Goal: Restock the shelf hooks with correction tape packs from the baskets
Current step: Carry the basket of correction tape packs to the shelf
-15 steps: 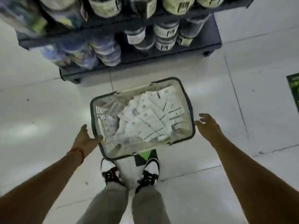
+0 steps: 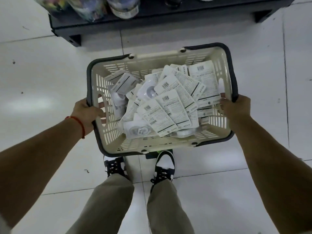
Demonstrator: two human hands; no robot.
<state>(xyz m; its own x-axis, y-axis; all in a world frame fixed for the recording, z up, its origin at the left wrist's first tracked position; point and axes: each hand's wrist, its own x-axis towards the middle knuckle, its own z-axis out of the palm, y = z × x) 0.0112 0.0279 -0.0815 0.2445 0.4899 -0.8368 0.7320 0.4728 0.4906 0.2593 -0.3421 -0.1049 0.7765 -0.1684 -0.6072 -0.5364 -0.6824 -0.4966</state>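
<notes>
Cream basket (image 2: 168,142) full of correction tape packs (image 2: 170,114), held above the floor (image 2: 42,78), long side running left to right. Left hand (image 2: 86,114) and right hand (image 2: 235,107) each curled tight around a short end rim. Dark shelf (image 2: 152,19) beyond the basket, bare floor between.

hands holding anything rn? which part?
Both grip the basket of correction tape packs by its short ends: left hand at the left end's handle cut-out, right hand over the right end's rim.
</notes>
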